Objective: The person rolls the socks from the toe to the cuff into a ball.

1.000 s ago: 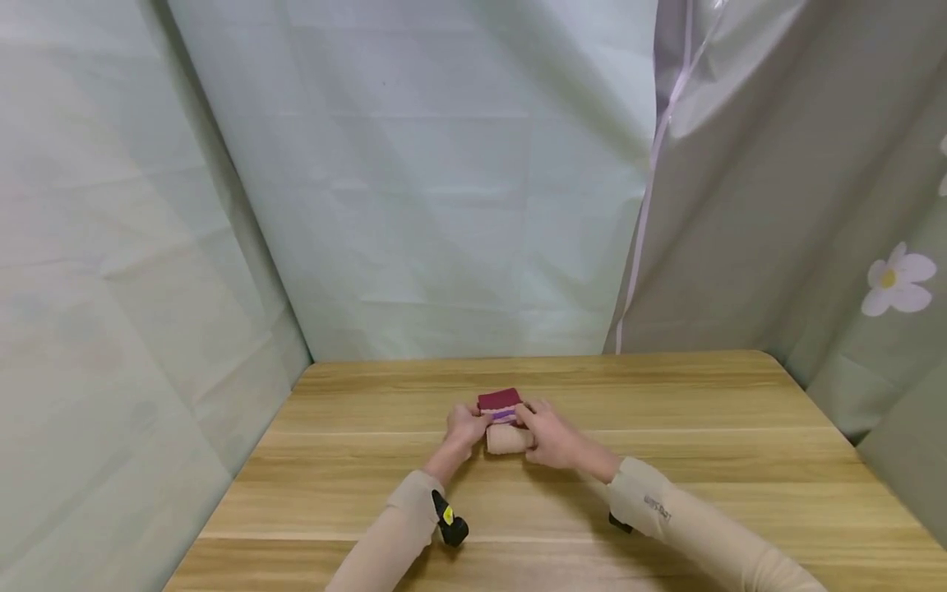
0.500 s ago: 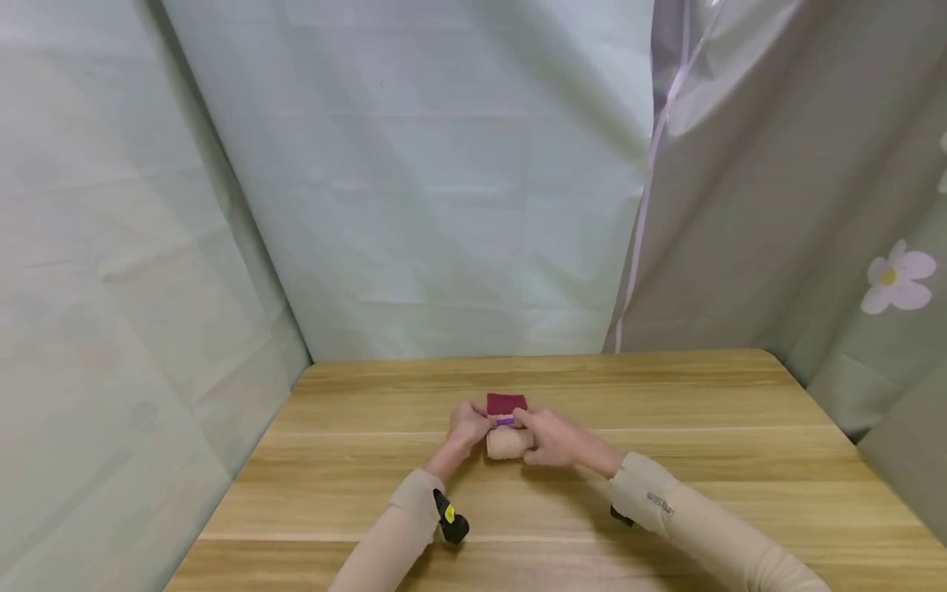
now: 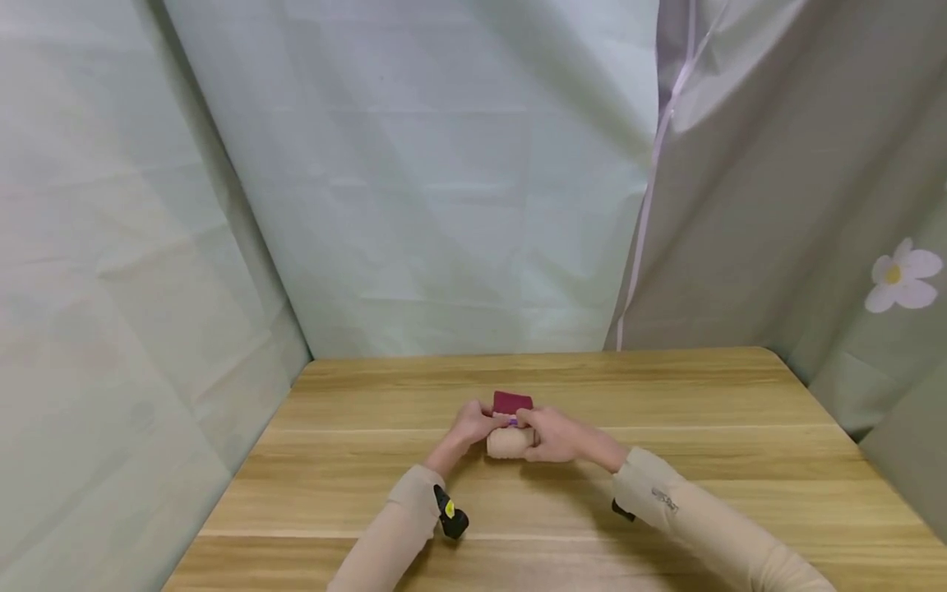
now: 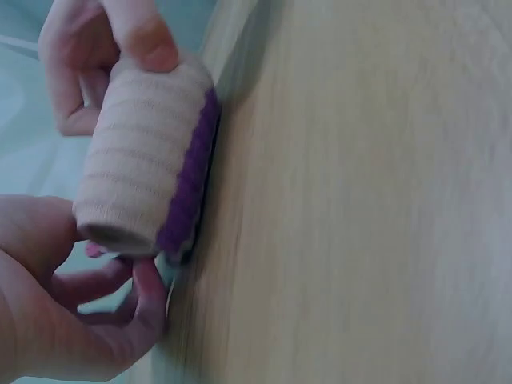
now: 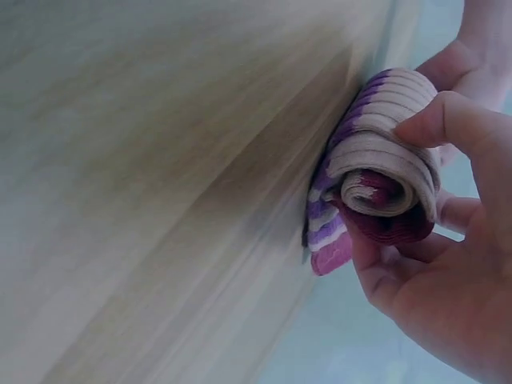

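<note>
A pair of socks, ribbed beige with purple and white stripes and a maroon end, is partly rolled up on the table. Its beige part forms a thick roll on the near side, and the maroon end lies flat beyond it. My left hand has its fingers curled at the roll's left end, fingertips at the striped part. From the right, my right hand grips the roll, its thumb on the beige ribs and fingers beneath. In the right wrist view the roll's end shows a beige and maroon spiral.
The wooden table spreads around both hands. Pale curtains hang behind its far edge and along the sides, with a white flower print at right. A black wrist camera sits under the left sleeve.
The left hand has shifted slightly right along the socks. The maroon end has moved a little right, and less of the striped part shows between it and the roll. The right hand keeps its grip.
</note>
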`<state>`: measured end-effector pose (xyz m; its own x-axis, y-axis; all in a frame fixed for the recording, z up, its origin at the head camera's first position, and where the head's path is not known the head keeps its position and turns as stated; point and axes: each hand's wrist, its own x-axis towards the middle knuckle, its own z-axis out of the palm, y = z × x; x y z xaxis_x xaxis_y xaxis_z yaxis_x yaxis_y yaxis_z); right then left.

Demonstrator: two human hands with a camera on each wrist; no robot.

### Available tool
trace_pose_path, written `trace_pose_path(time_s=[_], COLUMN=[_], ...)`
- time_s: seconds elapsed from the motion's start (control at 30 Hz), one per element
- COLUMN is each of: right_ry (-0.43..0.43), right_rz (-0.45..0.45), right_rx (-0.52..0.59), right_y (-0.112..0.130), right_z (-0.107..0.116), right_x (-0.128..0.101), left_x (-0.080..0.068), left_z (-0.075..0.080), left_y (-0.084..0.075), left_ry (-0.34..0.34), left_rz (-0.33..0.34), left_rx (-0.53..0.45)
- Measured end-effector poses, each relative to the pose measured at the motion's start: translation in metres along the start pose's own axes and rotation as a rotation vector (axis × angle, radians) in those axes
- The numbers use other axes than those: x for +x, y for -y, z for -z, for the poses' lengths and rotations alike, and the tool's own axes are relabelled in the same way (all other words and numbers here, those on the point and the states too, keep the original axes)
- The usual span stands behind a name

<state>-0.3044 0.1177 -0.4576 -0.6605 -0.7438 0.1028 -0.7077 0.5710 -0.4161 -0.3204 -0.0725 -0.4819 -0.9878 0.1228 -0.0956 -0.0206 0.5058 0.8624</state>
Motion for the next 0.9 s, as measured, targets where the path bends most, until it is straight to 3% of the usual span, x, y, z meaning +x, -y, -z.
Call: trace_pose_path(time_s=[0.23,0.33,0.47,0.53,0.9], right_ry=[0.000,0.001,0.001,0.005,0.086], right_rz=[-0.027,-0.031,-0.034,-0.042,-0.024], right_rx=[0.043,0.035,0.019,0.026,0.064], right_y=[0.004,0.002,0.000,-0.001,-0.004], right_z=[0.002,0.002,0.002,0.003,0.007], right_x=[-0.002,-0.002,-0.002,-0.001,0.008], left_x=[0.000,0.001,0.000,0.001,0.009], left_z=[-0.003,-0.005,-0.007,-0.008,-0.013], left_y=[-0.007,-0.006,-0.003,-0.002,0.002], left_ry=[-0.034,-0.101,-0.211,-0.231,-0.186], left_rz=[-0.050,-0.046,-0.067,-0.074,-0.039], left_rx=[-0.073,-0.082,-0.019,-0.014,-0.142])
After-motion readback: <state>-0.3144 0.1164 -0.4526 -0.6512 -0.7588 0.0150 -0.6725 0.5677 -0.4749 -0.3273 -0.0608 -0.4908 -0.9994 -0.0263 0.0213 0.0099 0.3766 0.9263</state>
